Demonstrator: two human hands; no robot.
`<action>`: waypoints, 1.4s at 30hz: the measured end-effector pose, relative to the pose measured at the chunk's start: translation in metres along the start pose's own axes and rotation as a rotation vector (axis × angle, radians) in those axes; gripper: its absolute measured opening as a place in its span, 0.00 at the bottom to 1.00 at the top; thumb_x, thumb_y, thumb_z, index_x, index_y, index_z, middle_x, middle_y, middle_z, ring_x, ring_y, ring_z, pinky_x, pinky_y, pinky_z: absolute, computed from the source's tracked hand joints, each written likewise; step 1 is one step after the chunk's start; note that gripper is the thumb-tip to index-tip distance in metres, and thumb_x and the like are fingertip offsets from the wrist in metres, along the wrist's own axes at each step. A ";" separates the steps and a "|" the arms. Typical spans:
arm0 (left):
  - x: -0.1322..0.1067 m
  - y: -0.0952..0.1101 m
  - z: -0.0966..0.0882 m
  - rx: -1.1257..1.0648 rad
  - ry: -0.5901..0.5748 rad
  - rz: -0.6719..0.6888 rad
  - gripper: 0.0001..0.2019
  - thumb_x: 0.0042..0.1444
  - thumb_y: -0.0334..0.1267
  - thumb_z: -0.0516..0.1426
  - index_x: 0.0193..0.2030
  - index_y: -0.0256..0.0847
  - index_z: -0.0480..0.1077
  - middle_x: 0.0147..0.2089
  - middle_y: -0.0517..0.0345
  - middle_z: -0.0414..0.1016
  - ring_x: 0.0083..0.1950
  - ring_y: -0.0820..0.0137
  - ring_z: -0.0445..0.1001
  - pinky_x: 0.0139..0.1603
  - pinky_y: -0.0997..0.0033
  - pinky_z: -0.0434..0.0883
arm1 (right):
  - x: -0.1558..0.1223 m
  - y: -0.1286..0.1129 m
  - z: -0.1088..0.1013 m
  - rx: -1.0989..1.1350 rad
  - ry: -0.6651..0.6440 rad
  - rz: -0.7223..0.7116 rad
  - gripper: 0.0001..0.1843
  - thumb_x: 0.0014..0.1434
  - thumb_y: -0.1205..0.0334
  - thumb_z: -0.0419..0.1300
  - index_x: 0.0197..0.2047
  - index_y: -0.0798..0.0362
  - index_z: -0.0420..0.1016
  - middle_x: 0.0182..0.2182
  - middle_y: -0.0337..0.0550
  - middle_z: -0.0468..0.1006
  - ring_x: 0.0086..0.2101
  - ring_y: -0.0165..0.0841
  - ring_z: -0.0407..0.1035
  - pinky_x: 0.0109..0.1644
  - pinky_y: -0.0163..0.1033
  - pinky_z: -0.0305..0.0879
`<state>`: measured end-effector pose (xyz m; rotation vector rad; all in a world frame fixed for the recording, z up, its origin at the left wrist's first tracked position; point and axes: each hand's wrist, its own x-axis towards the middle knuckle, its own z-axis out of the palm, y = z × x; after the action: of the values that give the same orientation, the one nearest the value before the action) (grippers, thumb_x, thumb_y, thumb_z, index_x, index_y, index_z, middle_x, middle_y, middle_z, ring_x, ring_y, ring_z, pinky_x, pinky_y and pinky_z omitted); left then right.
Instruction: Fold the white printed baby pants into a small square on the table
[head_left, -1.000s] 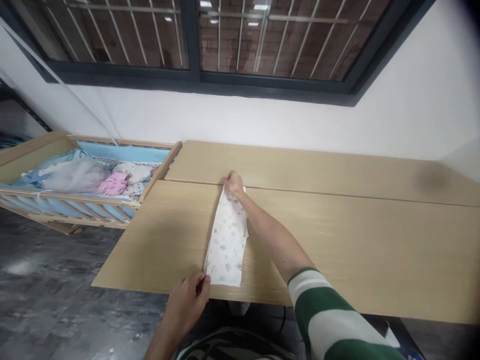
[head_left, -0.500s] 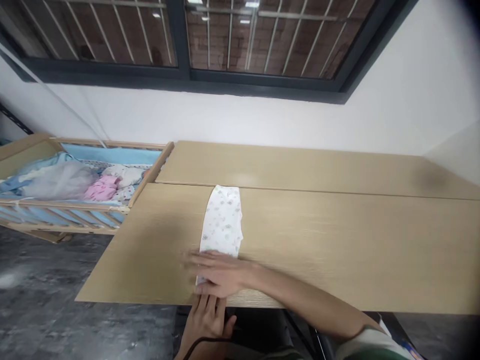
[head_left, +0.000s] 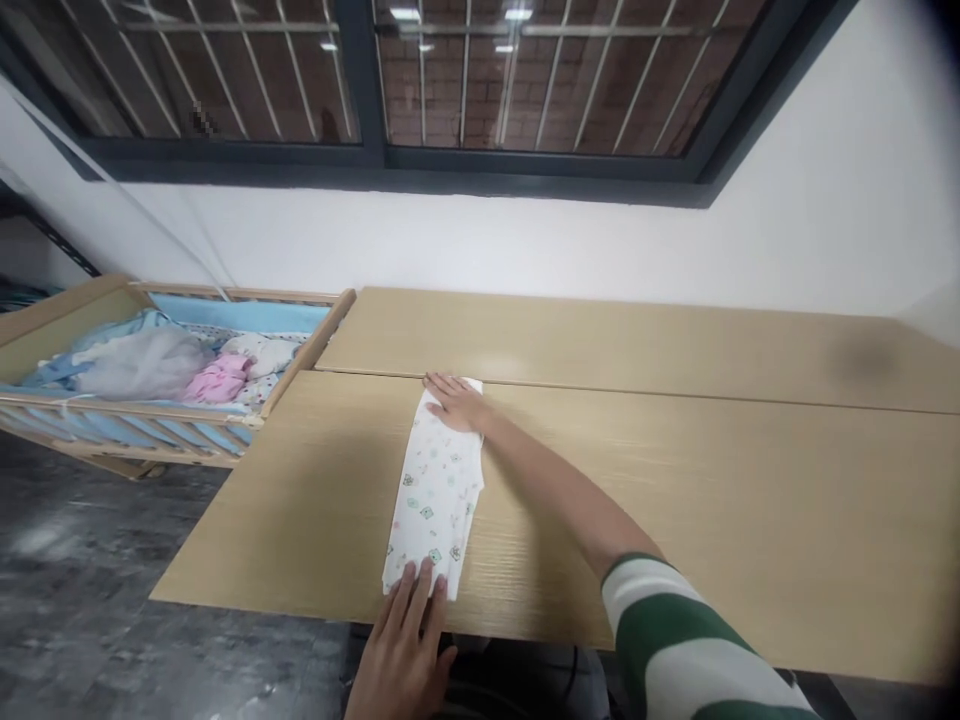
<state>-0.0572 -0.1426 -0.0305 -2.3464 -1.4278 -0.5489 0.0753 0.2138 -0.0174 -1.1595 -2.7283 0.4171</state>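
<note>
A white cloth garment (head_left: pixel 431 490) with a small green and pink print lies folded in a long narrow strip on the wooden table. It looks like baby pants, though the fold hides its full shape. My right hand (head_left: pixel 456 402) rests flat on its far end, fingers stretched toward the left. At the near end, by the table's front edge, the fingertips of my left hand (head_left: pixel 409 640) lie on the cloth, with the fingers extended and slightly apart. Neither hand grips the fabric.
The wooden table (head_left: pixel 675 500) has a seam across it and reaches to the wall under a dark-framed window (head_left: pixel 525 170). At the left stands a wooden crib (head_left: pixel 277 395) with blue lining, holding a pink cloth (head_left: pixel 217 380) and other fabrics. Grey floor (head_left: pixel 90 560) shows below.
My right hand has moved from the garment's near end to its far end, uncovering the printed middle. My left hand stays at the near edge. The view has shifted slightly.
</note>
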 end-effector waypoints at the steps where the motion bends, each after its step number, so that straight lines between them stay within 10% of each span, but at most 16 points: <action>1: -0.001 0.002 0.000 -0.008 -0.016 -0.014 0.26 0.60 0.38 0.53 0.64 0.32 0.66 0.64 0.39 0.72 0.67 0.51 0.66 0.60 0.57 0.70 | 0.006 0.007 -0.002 -0.002 0.010 0.019 0.36 0.73 0.45 0.40 0.77 0.51 0.47 0.75 0.46 0.45 0.74 0.41 0.37 0.76 0.53 0.32; 7: 0.000 0.011 0.005 -0.066 -0.063 -0.021 0.32 0.51 0.31 0.55 0.66 0.36 0.65 0.68 0.44 0.68 0.69 0.51 0.64 0.60 0.55 0.70 | 0.017 0.022 -0.009 -0.022 -0.052 -0.003 0.35 0.73 0.47 0.40 0.77 0.53 0.47 0.75 0.47 0.44 0.74 0.40 0.37 0.76 0.52 0.32; 12: 0.017 -0.001 -0.001 -0.190 -0.088 0.000 0.25 0.59 0.38 0.57 0.64 0.44 0.68 0.64 0.53 0.74 0.61 0.57 0.72 0.60 0.54 0.72 | -0.010 -0.002 -0.025 -0.016 0.151 -0.057 0.34 0.72 0.54 0.45 0.76 0.60 0.49 0.75 0.55 0.45 0.73 0.43 0.38 0.75 0.54 0.35; 15: 0.024 -0.019 -0.007 -0.287 -0.122 -0.022 0.23 0.62 0.38 0.56 0.64 0.42 0.67 0.63 0.50 0.74 0.63 0.60 0.71 0.63 0.55 0.72 | -0.064 -0.037 -0.042 0.070 0.271 -0.054 0.29 0.72 0.55 0.47 0.72 0.58 0.59 0.71 0.60 0.58 0.70 0.47 0.51 0.71 0.59 0.48; 19: 0.020 -0.039 -0.003 -0.305 -0.126 -0.019 0.26 0.62 0.40 0.58 0.65 0.37 0.66 0.66 0.43 0.70 0.67 0.57 0.68 0.64 0.54 0.72 | -0.172 -0.093 -0.049 0.321 0.032 -0.196 0.23 0.74 0.52 0.45 0.62 0.51 0.73 0.57 0.50 0.77 0.55 0.40 0.73 0.62 0.51 0.67; 23: 0.002 -0.038 0.006 -0.298 -0.110 0.058 0.24 0.59 0.35 0.60 0.63 0.42 0.68 0.67 0.46 0.70 0.66 0.58 0.69 0.63 0.57 0.72 | -0.264 -0.130 -0.010 0.225 0.035 -0.191 0.39 0.61 0.44 0.65 0.70 0.51 0.64 0.65 0.56 0.68 0.65 0.50 0.62 0.69 0.58 0.59; 28: -0.012 -0.023 -0.006 -0.516 0.007 0.140 0.20 0.57 0.22 0.51 0.49 0.47 0.73 0.50 0.59 0.81 0.47 0.69 0.78 0.56 0.67 0.74 | -0.313 -0.156 0.026 0.156 0.229 -0.153 0.22 0.68 0.70 0.53 0.61 0.44 0.72 0.56 0.47 0.78 0.57 0.41 0.71 0.69 0.55 0.60; 33: 0.021 -0.029 -0.038 -0.915 -0.185 -0.118 0.11 0.63 0.30 0.53 0.44 0.46 0.74 0.48 0.55 0.80 0.50 0.68 0.78 0.52 0.70 0.75 | -0.302 -0.164 -0.036 0.474 0.181 0.008 0.14 0.69 0.65 0.53 0.53 0.42 0.74 0.48 0.45 0.78 0.50 0.38 0.73 0.55 0.44 0.74; 36: 0.068 -0.051 -0.043 -0.928 -0.113 -0.387 0.12 0.65 0.43 0.57 0.51 0.45 0.74 0.43 0.55 0.81 0.44 0.66 0.80 0.47 0.68 0.77 | -0.265 -0.141 -0.069 0.603 0.242 0.099 0.11 0.69 0.58 0.56 0.53 0.42 0.74 0.45 0.46 0.78 0.46 0.39 0.74 0.48 0.45 0.75; 42: 0.181 -0.096 -0.002 -0.728 -0.192 -0.557 0.13 0.64 0.39 0.55 0.54 0.41 0.70 0.46 0.54 0.82 0.44 0.67 0.81 0.45 0.70 0.76 | -0.157 -0.058 -0.058 0.719 0.439 0.340 0.16 0.61 0.56 0.63 0.50 0.52 0.70 0.34 0.39 0.76 0.32 0.33 0.71 0.36 0.38 0.70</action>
<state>-0.0676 0.0372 0.0678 -2.5299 -2.3021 -1.1842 0.1580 0.0731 0.0516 -1.2834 -1.7685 0.9507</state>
